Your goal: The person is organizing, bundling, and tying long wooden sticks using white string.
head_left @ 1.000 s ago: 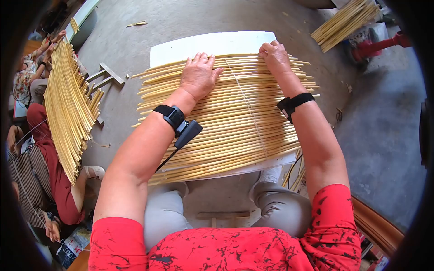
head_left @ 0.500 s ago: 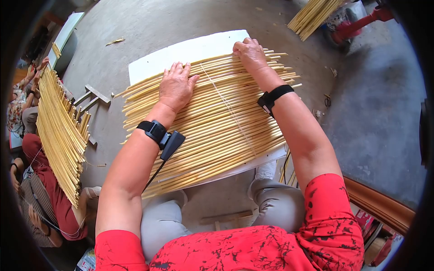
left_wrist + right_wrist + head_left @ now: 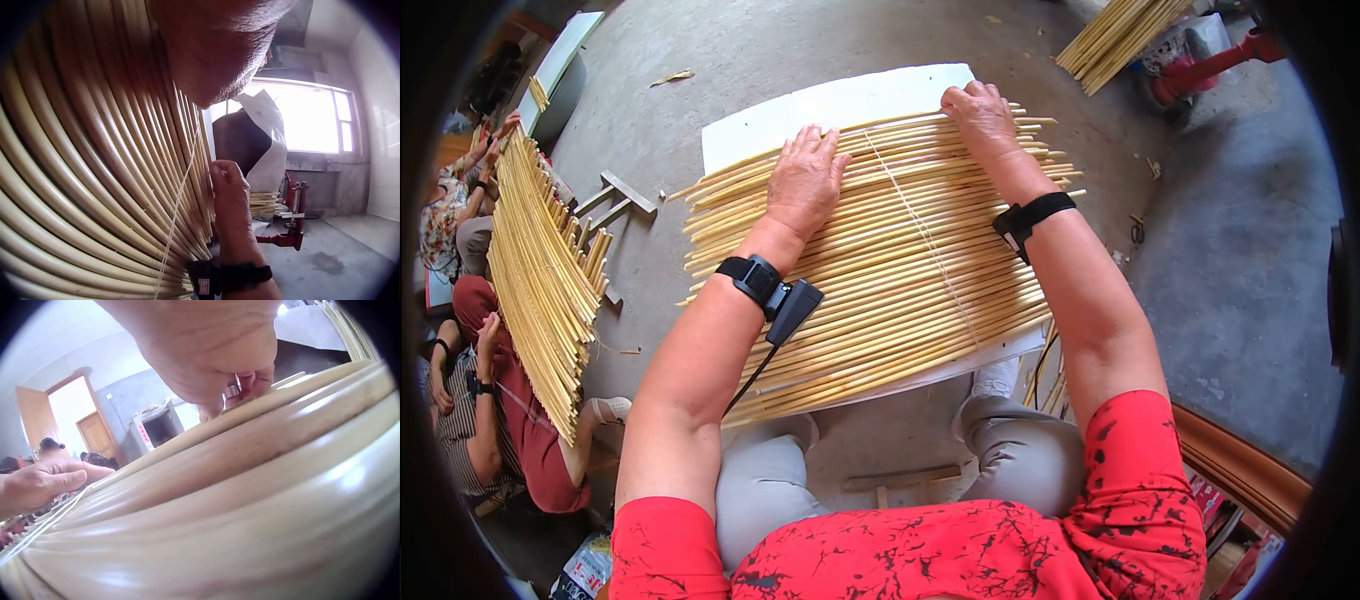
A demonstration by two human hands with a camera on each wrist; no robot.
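There's room between my left hand and my right hand, over the sticks, just the string crossing that gap; past their far edge the flat white board leaves a way over, while off left the wooden stand blocks low down, the stick bundle far right

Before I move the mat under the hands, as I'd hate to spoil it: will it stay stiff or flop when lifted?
The mat probably keeps stiff lengthwise, since its stalks look long and straight, but may flop crosswise, as the cord crossing them looks thin. The stalks' glossy surfaces could make it slippery to grip.
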